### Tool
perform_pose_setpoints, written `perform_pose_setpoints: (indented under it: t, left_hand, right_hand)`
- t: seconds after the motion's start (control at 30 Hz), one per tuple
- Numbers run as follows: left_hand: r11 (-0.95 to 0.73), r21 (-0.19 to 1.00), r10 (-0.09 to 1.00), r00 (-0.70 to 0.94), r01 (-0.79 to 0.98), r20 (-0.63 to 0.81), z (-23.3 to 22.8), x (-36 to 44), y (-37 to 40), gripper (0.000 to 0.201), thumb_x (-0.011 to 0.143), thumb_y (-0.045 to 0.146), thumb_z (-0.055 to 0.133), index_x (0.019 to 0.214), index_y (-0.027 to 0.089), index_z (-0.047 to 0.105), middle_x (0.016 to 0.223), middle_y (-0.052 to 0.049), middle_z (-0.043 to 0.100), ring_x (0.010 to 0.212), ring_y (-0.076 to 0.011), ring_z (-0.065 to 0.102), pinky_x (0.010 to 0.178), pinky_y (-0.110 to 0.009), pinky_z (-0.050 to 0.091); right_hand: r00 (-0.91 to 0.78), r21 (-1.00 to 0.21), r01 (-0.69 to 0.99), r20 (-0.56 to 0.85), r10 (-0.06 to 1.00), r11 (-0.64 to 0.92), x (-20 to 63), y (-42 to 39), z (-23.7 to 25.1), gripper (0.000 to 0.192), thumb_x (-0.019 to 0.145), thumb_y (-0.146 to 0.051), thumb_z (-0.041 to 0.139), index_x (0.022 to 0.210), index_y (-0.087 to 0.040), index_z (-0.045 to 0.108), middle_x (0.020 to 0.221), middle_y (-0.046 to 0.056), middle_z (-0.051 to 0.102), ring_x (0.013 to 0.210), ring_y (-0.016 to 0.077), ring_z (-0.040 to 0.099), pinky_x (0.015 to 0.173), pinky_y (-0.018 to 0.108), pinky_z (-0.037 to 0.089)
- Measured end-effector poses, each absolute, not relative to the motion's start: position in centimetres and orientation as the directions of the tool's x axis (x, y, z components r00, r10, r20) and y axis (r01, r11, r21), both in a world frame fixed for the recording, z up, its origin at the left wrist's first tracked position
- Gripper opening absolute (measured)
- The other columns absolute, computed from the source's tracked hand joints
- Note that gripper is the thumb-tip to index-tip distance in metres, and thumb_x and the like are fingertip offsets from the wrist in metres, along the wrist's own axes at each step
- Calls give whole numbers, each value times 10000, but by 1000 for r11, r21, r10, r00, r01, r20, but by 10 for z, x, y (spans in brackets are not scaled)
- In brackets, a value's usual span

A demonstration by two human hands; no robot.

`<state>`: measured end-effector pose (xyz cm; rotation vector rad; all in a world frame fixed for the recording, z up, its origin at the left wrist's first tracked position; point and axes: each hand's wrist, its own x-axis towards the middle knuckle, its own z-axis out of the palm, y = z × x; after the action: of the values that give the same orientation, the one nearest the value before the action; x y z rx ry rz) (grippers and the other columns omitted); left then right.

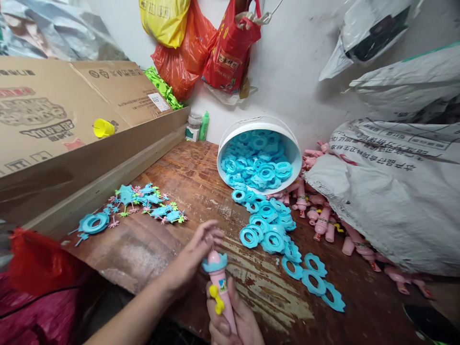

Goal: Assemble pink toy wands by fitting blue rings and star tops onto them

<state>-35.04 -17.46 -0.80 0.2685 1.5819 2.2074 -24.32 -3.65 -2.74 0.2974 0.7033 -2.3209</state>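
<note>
Our right hand (233, 321) is clenched round a pink plastic toy handle (222, 287) at the wooden table's (172, 239) near edge; our left hand (196, 254), fingers loose, touches its blue ring cap (214, 263).

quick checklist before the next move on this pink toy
1. Pink toy held upright in right hand: ok.
2. Blue ring on the toy's top: ok; fully seated: cannot tell.
3. Left hand at the ring, fingers spread: ok.
4. Yellow knob on the toy's side: ok.
5. Spare rings spilled from the bucket onto the table: ok.
6. More pink bodies beside the sack: ok.
</note>
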Motion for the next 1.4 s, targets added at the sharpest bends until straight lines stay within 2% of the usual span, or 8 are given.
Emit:
perform_pose_setpoints:
  t: [0.1,0.23,0.43,0.67,0.77,0.83,0.93,1.4]
  left_hand:
    - [464,884,76,-997,58,26,-19,-382,-200,436,951,494,507,1303,262,620,1185,-132,578,1182,-349,507,1053,-539,398]
    - [849,523,53,-997,78,62,-34,-411,-237,348,949,469,513,1134,257,716,1154,-118,526,1086,-355,531,984,-552,455]
    - [734,657,57,-980,170,190,-44,-402,-252,308,957,359,486,761,201,662,1091,-104,540,1076,-281,586,985,-423,507]
    - [342,903,151,-964,259,220,-58,-334,-206,210,968,291,504,1138,262,623,1325,-87,508,1210,-254,589,1016,-413,514]
    - [323,922,220,-965,213,146,-60,-321,-202,482,925,305,596,1399,292,509,1346,-94,556,1226,-274,568,1049,-465,482]
    - [370,905,335,-939,208,79,-58,-319,-209,621,860,292,690,1448,301,491,1307,-88,622,1216,-298,555,1049,-488,467]
    - [418,887,462,-887,199,-19,-56,-319,-216,526,830,187,685,1340,299,616,1199,-59,694,1138,-287,584,1017,-455,475]
    - [192,936,650,-753,295,105,-71,-327,-167,463,872,72,596,1304,237,604,1193,-64,630,1099,-212,626,963,-326,499]
  right_hand:
    - [-718,-450,691,-515,-468,-565,-237,-25,-27,636,744,-790,684,599,-200,497,346,-100,404,279,29,290,314,153,143]
    - [-747,-487,621,-603,-278,-614,-226,-15,-24,569,685,-699,814,797,-201,564,450,-96,529,293,11,311,336,151,148]
    - [-770,-662,559,-638,-16,-499,-214,-20,-17,620,674,-691,830,953,-189,596,533,-69,579,342,-16,307,389,124,127]
    - [-835,-842,534,-539,110,-73,-214,-15,-21,637,741,-782,691,924,-175,627,537,-87,496,365,6,263,368,154,147]
    - [-879,-871,469,-444,173,146,-212,-11,-25,564,786,-735,666,933,-192,696,671,-5,671,536,118,580,486,196,425]
    - [-914,-859,400,-348,210,320,-209,-8,-26,490,832,-630,650,1076,-215,741,954,65,788,893,239,721,772,286,548]
    - [-929,-775,369,-299,218,513,-203,-4,-23,479,861,-520,610,1234,-245,730,1200,80,772,1152,306,689,998,370,503]
    - [-909,-627,382,-388,153,679,-200,32,2,457,921,-528,582,1272,-274,726,1254,53,755,1195,283,690,1012,334,552]
